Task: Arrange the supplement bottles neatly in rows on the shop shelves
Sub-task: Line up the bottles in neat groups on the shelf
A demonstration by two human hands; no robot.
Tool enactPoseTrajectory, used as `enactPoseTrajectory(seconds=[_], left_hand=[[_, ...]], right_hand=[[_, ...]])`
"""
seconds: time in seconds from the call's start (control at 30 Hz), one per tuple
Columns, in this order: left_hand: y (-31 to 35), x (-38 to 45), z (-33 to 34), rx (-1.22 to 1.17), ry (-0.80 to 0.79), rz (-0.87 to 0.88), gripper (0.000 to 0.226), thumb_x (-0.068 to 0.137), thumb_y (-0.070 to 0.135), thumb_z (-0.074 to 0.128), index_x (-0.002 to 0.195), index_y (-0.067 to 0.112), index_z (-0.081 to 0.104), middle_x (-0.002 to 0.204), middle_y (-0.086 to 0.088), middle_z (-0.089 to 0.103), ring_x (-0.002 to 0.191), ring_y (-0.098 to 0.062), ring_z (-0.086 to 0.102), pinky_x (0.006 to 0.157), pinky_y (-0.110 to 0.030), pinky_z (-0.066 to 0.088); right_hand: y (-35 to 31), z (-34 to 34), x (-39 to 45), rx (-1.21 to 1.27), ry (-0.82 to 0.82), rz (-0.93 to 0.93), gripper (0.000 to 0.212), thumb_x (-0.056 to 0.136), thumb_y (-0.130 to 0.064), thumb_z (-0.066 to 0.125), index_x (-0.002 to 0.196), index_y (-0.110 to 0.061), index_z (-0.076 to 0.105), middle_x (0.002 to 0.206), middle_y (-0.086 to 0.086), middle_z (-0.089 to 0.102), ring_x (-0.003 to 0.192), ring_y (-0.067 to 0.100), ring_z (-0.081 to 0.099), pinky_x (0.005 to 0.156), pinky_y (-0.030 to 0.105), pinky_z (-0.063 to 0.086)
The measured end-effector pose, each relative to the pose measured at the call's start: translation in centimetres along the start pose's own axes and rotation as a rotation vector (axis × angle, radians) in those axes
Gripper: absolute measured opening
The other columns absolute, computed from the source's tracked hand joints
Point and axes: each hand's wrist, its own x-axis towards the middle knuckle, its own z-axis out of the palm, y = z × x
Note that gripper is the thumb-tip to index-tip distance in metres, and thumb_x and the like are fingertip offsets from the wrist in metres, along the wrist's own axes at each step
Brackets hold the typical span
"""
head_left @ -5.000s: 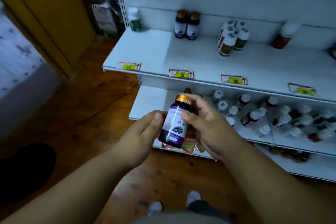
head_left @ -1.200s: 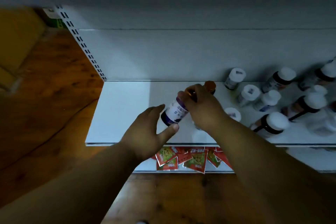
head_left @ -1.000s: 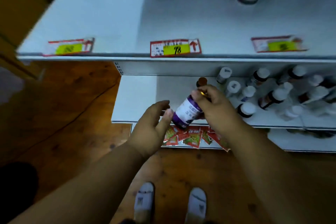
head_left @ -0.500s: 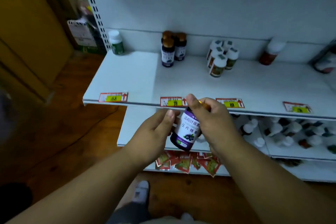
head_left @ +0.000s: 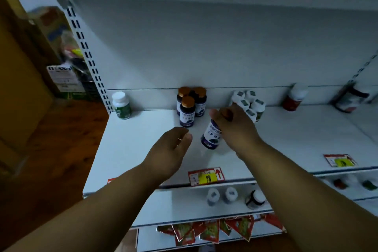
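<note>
Head view: right hand (head_left: 235, 127) grips the purple-label bottle (head_left: 211, 136) by its cap end, tilted over the middle shelf (head_left: 133, 149), likely to seat it beside the three matching bottles (head_left: 190, 106), while left hand (head_left: 171, 149) hovers loose-fingered, holding nothing.

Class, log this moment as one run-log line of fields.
right hand: grips purple-label bottle by its top, tilted over the shelf | left hand: open, holding nothing | target: gold-capped bottle group
</note>
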Motion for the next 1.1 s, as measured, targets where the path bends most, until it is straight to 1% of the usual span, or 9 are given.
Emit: enactPoseTrajectory(seconds=[0.07,0.17,0.33,0.43,0.53,0.67,0.83,0.97,1.1], left_hand=[[-1.0,1.9,0.5,0.047,0.072,-0.023,0.044,0.095,0.051,0.049,0.132,0.028,0.052,0.128,0.008,0.057,0.107,-0.009,0.056,0.090,-0.026,0.045],[-3.0,4.7,1.1,0.202,0.193,-0.049,0.056,0.088,0.054,0.060,0.134,0.025,0.050,0.132,0.004,0.057,0.112,-0.014,0.056,0.094,-0.030,0.047],[-3.9,8.8,1.2,0.370,0.074,-0.159,0.089,0.078,0.063,0.067,0.149,0.021,0.033,0.150,-0.003,0.040,0.135,-0.022,0.040,0.108,-0.036,0.037],[-3.7,10.2,1.4,0.427,0.018,-0.134,0.089,0.076,0.061,0.070,0.148,0.022,0.034,0.150,-0.003,0.040,0.135,-0.023,0.038,0.109,-0.036,0.035],[-3.7,11.3,1.9,0.434,0.014,-0.115,0.079,0.070,0.063,0.067,0.137,0.026,0.047,0.137,-0.001,0.051,0.126,-0.024,0.046,0.102,-0.035,0.041],[-3.5,11.8,2.3,0.444,0.034,-0.143,0.073,0.070,0.063,0.062,0.132,0.027,0.051,0.130,0.000,0.055,0.122,-0.023,0.047,0.100,-0.035,0.043],[-4.0,11.6,2.2,0.444,0.018,-0.133,0.073,0.077,0.057,0.066,0.139,0.024,0.046,0.138,-0.001,0.050,0.126,-0.022,0.044,0.104,-0.036,0.042],[-4.1,9.9,1.7,0.432,0.002,-0.108,0.075,0.082,0.053,0.066,0.144,0.020,0.039,0.144,-0.005,0.045,0.131,-0.024,0.041,0.109,-0.038,0.039],[-4.6,6.4,1.5,0.380,0.025,-0.048,0.076,0.085,0.050,0.065,0.146,0.015,0.037,0.146,-0.007,0.043,0.132,-0.025,0.041,0.109,-0.036,0.035]], right_hand=[[0.5,0.8,2.4,-0.119,-0.022,-0.024,0.041,0.087,-0.053,0.061,0.075,-0.017,0.044,0.065,-0.005,0.045,0.063,0.014,0.047,0.056,0.030,0.032],[1.4,2.2,5.4,-0.225,-0.095,-0.088,0.040,0.084,-0.052,0.066,0.093,-0.016,0.051,0.088,0.001,0.056,0.082,0.021,0.056,0.069,0.035,0.045],[3.9,4.1,6.4,-0.187,-0.090,-0.256,0.042,0.075,-0.043,0.075,0.105,-0.023,0.053,0.097,-0.008,0.056,0.090,0.014,0.056,0.074,0.033,0.048],[6.0,4.3,6.3,-0.222,-0.111,-0.240,0.055,0.078,-0.033,0.078,0.123,-0.015,0.053,0.115,0.000,0.054,0.105,0.015,0.051,0.079,0.025,0.037],[6.7,4.5,7.6,-0.211,-0.174,-0.283,0.039,0.081,-0.034,0.074,0.113,-0.017,0.059,0.109,0.002,0.064,0.101,0.018,0.061,0.078,0.029,0.047],[6.7,5.1,8.3,-0.246,-0.137,-0.323,0.038,0.086,-0.029,0.068,0.121,-0.020,0.057,0.114,0.001,0.066,0.104,0.018,0.062,0.084,0.031,0.051],[6.3,5.3,7.4,-0.228,-0.131,-0.278,0.049,0.090,-0.022,0.063,0.136,-0.016,0.047,0.129,0.006,0.060,0.116,0.022,0.058,0.090,0.026,0.044],[5.7,4.8,4.5,-0.215,-0.125,-0.114,0.068,0.091,-0.027,0.066,0.148,-0.012,0.032,0.142,0.010,0.047,0.126,0.022,0.050,0.102,0.033,0.044],[5.5,4.0,-0.8,-0.176,-0.052,-0.081,0.060,0.090,-0.025,0.067,0.142,-0.012,0.042,0.133,0.011,0.050,0.117,0.021,0.054,0.097,0.029,0.044]])
